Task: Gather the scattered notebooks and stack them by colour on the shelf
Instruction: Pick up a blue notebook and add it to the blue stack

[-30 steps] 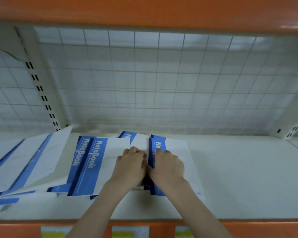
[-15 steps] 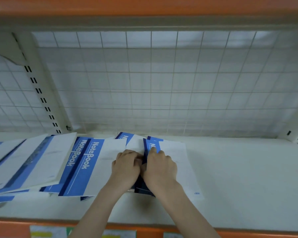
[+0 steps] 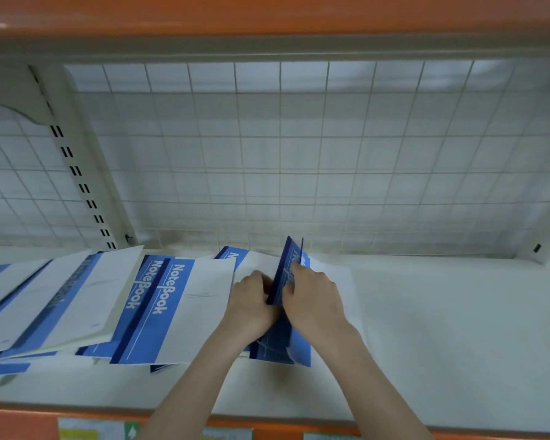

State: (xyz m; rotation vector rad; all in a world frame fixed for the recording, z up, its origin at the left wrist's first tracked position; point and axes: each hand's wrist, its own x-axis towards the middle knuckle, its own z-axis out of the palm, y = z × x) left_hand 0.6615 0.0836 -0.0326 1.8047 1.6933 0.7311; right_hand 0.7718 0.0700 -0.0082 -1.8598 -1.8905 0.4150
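Blue-and-white notebooks printed "NoteBook" lie overlapping on the white shelf (image 3: 442, 328). One notebook (image 3: 159, 309) lies flat at centre left, and another (image 3: 54, 300) covers its left side. In the middle, both hands hold one blue notebook (image 3: 288, 268) whose spine edge is tilted up off the shelf. My left hand (image 3: 251, 303) grips it from the left with curled fingers. My right hand (image 3: 315, 296) pinches it from the right, the thumb on the blue cover. A further notebook (image 3: 235, 257) peeks out behind my left hand.
A white wire grid (image 3: 299, 160) backs the shelf. A slotted upright post (image 3: 83, 173) stands at the left and an orange beam (image 3: 267, 14) runs overhead. The orange front rail (image 3: 19, 422) carries price labels (image 3: 89, 431).
The blue notebook between my hands has been lifted by its spine edge from lying flat to tilting upright. My hands have shifted slightly back with it.
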